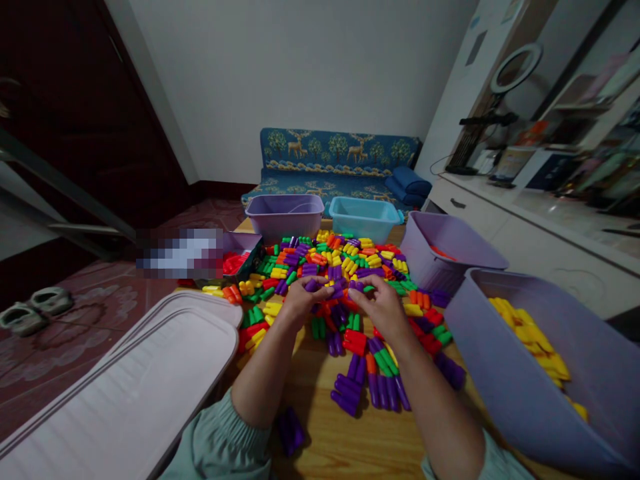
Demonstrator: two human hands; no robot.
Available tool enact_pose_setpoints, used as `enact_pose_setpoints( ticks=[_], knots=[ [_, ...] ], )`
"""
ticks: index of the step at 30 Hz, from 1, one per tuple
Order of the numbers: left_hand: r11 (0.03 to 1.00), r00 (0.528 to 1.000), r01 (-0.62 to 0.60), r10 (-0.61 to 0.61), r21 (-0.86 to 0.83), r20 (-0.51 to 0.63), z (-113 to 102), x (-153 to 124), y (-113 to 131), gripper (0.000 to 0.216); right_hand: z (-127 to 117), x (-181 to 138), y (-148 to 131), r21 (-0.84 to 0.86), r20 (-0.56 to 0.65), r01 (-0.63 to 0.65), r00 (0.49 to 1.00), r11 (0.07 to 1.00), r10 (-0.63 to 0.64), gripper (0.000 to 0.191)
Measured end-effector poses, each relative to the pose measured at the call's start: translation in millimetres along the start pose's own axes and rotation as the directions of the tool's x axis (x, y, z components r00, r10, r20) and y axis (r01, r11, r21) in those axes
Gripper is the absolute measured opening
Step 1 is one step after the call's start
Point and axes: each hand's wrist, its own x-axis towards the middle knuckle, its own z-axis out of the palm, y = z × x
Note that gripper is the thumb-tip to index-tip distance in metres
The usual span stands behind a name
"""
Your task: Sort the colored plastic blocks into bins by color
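My left hand (301, 298) is closed, thumb and fingers pinching a small purple plastic piece (311, 286). Opposite it, my right hand (383, 305) pinches another purple plastic piece (356, 285) between thumb and fingers. The hands are a short distance apart above a wide heap of colourful plastic pieces (355, 341), shaped like paired rounded tubes in red, yellow, green, orange and purple. Below the right hand, several purple pieces (347, 393) lie near the front of the wooden table (330, 433). A single purple piece (291, 430) rests by my left forearm.
Behind the heap stand a purple bin (285, 217) and a light blue bin (365, 217). To the right are another purple bin (417, 250) and one (525, 393) holding yellow pieces. Pale lids (145, 387) lie left; a dark box (255, 253) holds red pieces.
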Motion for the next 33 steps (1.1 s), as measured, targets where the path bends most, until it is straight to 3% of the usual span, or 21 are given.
enact_pose_setpoints(
  ticks=[2, 5, 12, 15, 18, 23, 26, 33],
  knots=[
    [1.000, 0.999, -0.011, 0.011, 0.006, 0.032, 0.1, 0.0, -0.6, 0.036, 9.0, -3.2, -1.0, 0.185, 0.082, -0.029, 0.997, 0.982, 0.014, 0.028],
    [0.999, 0.997, -0.022, 0.020, 0.024, 0.079, -1.3, 0.9, -2.2, 0.040, 18.3, -7.7, -1.3, 0.309, 0.129, -0.096, 0.990, 0.946, 0.059, 0.030],
    [0.999, 0.992, 0.035, -0.031, -0.034, 0.120, -3.3, 2.1, -5.4, 0.040, 19.4, -10.3, -9.7, 0.410, 0.067, -0.146, 0.989, 0.901, 0.130, 0.032],
    [0.987, 0.979, 0.097, -0.072, -0.126, 0.192, -2.2, 2.4, -5.2, 0.042, 17.1, -9.1, -13.6, 0.502, 0.018, -0.179, 0.980, 0.846, 0.197, 0.038],
    [0.912, 0.948, 0.207, -0.097, -0.354, 0.304, -1.9, 1.4, -0.4, 0.042, 13.4, -8.5, -18.3, 0.609, -0.029, -0.176, 0.970, 0.774, 0.243, 0.041],
    [0.683, 0.898, 0.318, 0.005, -0.658, 0.439, -6.6, -1.9, 5.6, 0.074, 9.3, -9.0, -26.3, 0.740, -0.053, -0.125, 0.968, 0.661, 0.243, 0.041],
    [0.644, 0.891, 0.327, 0.034, -0.692, 0.453, -8.9, -1.5, 2.3, 0.081, 10.4, -9.3, -27.3, 0.750, -0.010, -0.159, 0.968, 0.642, 0.251, 0.043],
    [0.653, 0.902, 0.311, 0.028, -0.691, 0.432, -6.0, -2.4, -1.2, 0.078, 15.1, -11.1, -24.2, 0.742, 0.032, -0.181, 0.972, 0.645, 0.235, 0.042]
  ],
)
